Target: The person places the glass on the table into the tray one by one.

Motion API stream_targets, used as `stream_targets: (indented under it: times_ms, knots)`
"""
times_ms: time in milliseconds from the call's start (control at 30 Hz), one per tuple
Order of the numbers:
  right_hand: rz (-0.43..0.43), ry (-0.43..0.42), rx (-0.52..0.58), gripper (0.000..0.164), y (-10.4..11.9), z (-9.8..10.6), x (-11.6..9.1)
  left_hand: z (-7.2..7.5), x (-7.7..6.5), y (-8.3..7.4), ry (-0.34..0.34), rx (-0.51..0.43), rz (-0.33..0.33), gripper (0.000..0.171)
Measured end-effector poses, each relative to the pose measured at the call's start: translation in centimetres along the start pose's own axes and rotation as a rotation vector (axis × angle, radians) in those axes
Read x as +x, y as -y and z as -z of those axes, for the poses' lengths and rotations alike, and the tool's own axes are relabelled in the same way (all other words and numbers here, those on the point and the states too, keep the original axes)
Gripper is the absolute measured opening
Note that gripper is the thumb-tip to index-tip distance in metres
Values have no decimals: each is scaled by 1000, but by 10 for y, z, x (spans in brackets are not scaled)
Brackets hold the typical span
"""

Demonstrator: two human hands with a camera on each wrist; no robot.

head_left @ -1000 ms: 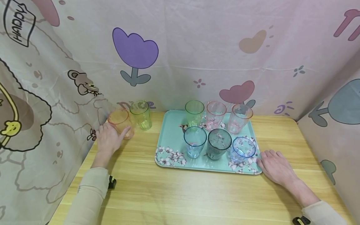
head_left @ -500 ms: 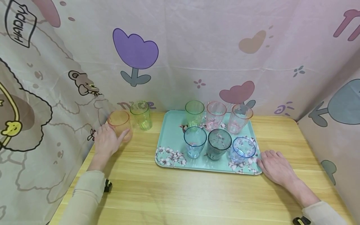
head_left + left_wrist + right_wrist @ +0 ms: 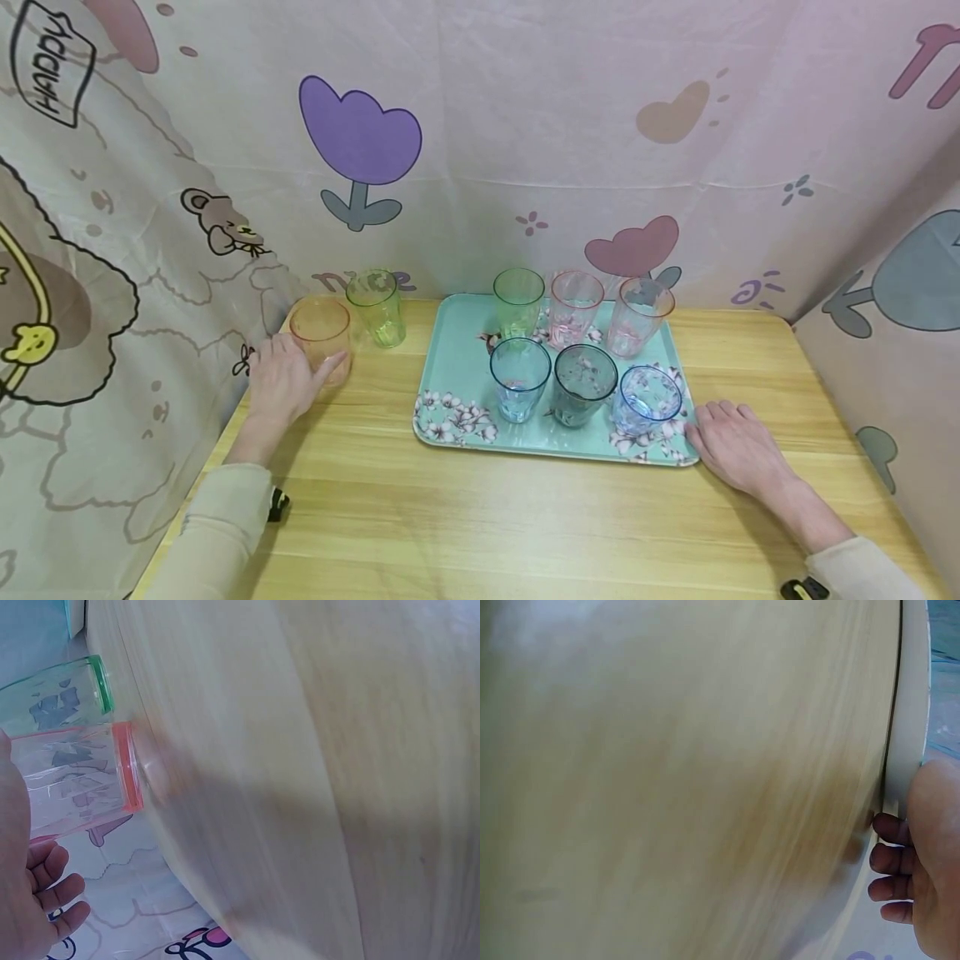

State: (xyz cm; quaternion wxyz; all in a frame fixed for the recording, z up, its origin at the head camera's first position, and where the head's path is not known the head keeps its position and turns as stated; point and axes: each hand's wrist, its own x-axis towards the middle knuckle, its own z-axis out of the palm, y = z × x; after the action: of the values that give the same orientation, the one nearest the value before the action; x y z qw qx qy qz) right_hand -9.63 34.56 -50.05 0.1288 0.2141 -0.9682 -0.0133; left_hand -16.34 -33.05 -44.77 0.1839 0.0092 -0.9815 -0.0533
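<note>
At the table's left back, my left hand (image 3: pixel 281 379) holds a clear orange tumbler (image 3: pixel 321 337), thumb on the near side and fingers at its left. The left wrist view has the tumbler (image 3: pixel 71 780) with its thick base close to the tabletop, and several curled fingertips (image 3: pixel 67 892) beside it. A green tumbler (image 3: pixel 380 310) stands just behind and right of it. My right hand (image 3: pixel 738 446) lies palm down on the table, its thumb touching the near right corner of a mint flowered tray (image 3: pixel 453 350). In the right wrist view its fingers (image 3: pixel 891 859) lie along the tray's edge.
On the tray, a green tumbler (image 3: pixel 517 304) and two pink-red tumblers (image 3: pixel 576 308) form the back row. A blue tumbler (image 3: pixel 519 375), a grey tumbler (image 3: pixel 585 387) and a short blue glass (image 3: pixel 645 404) stand in front. Printed cloth (image 3: pixel 480 167) surrounds the wooden table (image 3: pixel 465 533).
My left hand and forearm have shifted slightly left and toward me. The orange tumbler's base has come nearer and left, so it looks straighter. My right hand and the tray have stayed put.
</note>
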Motion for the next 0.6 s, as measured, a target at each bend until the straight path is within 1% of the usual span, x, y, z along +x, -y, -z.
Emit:
stream_targets:
  times_ms: [200,433,500,600]
  knots:
    - [0,2,-1,25,0,0,0,2,-4,0,-68,22,-54,82]
    - [-2,10,-2,25,0,0,0,6,-8,2,-200,84,-165,80]
    - [-1,6,-2,25,0,0,0,8,-9,1,-218,88,-181,80]
    - [3,-2,-1,26,0,0,0,11,-11,-1,-219,89,-193,84]
